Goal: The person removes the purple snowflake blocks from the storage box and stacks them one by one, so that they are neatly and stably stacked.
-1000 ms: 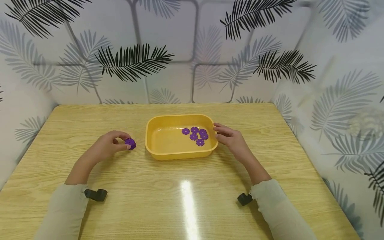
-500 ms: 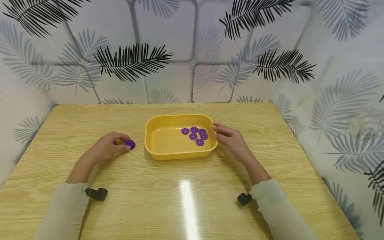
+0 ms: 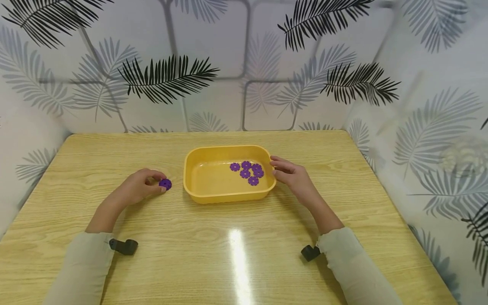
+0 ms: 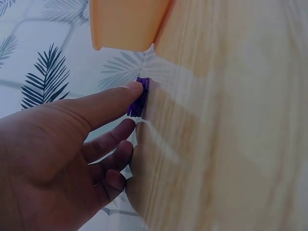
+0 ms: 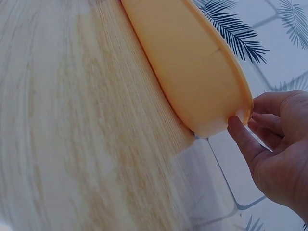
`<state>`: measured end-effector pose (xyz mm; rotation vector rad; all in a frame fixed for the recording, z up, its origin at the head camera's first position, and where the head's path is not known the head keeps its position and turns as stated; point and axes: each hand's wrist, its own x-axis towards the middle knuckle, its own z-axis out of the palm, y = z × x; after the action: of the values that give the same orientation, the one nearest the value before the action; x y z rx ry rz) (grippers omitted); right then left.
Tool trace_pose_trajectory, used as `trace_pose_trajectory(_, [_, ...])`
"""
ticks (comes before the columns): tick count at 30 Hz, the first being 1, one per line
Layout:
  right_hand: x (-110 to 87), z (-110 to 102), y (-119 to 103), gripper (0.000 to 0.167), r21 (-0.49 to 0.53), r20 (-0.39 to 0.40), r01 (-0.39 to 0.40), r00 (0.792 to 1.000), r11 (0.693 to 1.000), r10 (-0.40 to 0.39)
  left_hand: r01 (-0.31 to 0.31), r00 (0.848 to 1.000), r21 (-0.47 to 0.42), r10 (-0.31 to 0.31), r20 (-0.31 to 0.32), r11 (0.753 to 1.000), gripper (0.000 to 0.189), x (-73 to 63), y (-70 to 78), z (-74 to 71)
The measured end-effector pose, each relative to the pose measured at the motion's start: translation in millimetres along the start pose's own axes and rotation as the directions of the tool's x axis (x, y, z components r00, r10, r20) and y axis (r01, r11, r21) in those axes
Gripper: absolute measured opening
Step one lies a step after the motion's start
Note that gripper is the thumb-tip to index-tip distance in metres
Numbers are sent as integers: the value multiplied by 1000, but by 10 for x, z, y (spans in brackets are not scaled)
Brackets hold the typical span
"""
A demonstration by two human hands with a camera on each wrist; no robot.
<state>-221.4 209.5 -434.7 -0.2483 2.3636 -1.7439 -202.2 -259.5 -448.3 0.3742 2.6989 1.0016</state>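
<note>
My left hand point(image 3: 139, 186) pinches a small stack of purple notched discs point(image 3: 165, 184) between thumb and index finger, left of the yellow tub. From the side, in the left wrist view, the stacked discs point(image 4: 140, 98) sit low at the tabletop, partly covered by the thumb; the other fingers curl loosely below. At the tub's point(image 3: 225, 197) right end, my right hand point(image 3: 295, 178) rests its fingertips against the rim and outer wall. The right wrist view has the thumb point(image 5: 238, 130) on the end wall. Inside the tub, several purple notched discs point(image 3: 253, 181) lie flat toward the right.
The tub stands on a wood-grain table point(image 3: 183, 254) that meets a leaf-patterned wall point(image 3: 213, 101) at the back. Another patterned wall point(image 3: 431, 127) runs along the right. Each sleeve cuff carries a small black wrist camera point(image 3: 131, 247).
The discs under my left fingers have shifted slightly toward me and line up more evenly as one round stack. My right hand stays at the tub's end, and the discs inside lie as before.
</note>
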Motion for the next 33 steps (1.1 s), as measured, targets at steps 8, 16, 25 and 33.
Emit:
trace_pose_trajectory(8, [-1, 6, 0, 40, -14, -7, -1, 1000, 1000, 1, 8, 1000, 10, -8, -3, 1000, 40, 5, -18, 7])
trace_pose_trajectory(16, [-10, 6, -12, 42, 0, 2, -2, 1000, 1000, 2, 6, 1000, 13, -6, -10, 1000, 46, -19, 6, 12])
trace_pose_trajectory(25, [-13, 13, -7, 42, 1, -3, 1, 1000, 1000, -1, 8, 1000, 5, -8, -12, 1000, 45, -23, 14, 14])
trace_pose_trajectory(33, [-16, 20, -21, 41, -6, -11, -2, 1000, 1000, 2, 34, 999, -20, -34, -8, 999, 55, -19, 15, -17])
